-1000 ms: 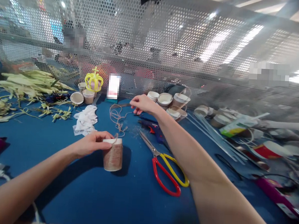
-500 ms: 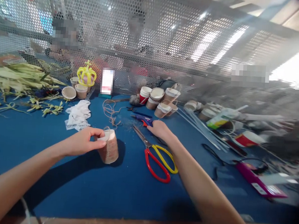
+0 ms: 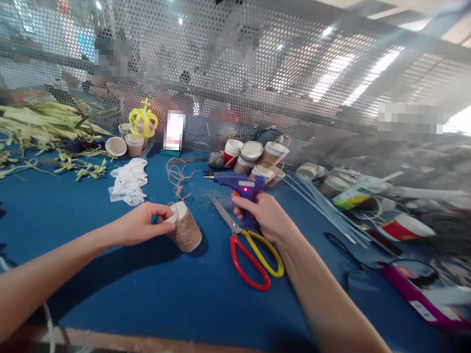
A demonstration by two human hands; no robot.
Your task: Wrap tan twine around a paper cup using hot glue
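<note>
Holding glue gun (image 3: 235, 180) (R), tilted cup (image 3: 188, 231) (L), scissors (image 3: 236, 229) btwn hands (image 3: 148, 224) (image 3: 270, 219)

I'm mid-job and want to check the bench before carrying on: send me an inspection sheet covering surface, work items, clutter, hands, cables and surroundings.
Surface: blue tabletop, fine specks near the scissors' tips.
Work items: twine-wrapped cup, tilted; blue glue gun, red light showing; loose twine beyond the cup.
Clutter: pale husks, crumpled white material, grouped cups.
Hands: left hand pinches the cup's rim; right hand grips the glue gun.
Cables: black cable by the purple power strip; white cable at lower left.
Surroundings: perforated panel behind; beyond it, blurred.
</note>
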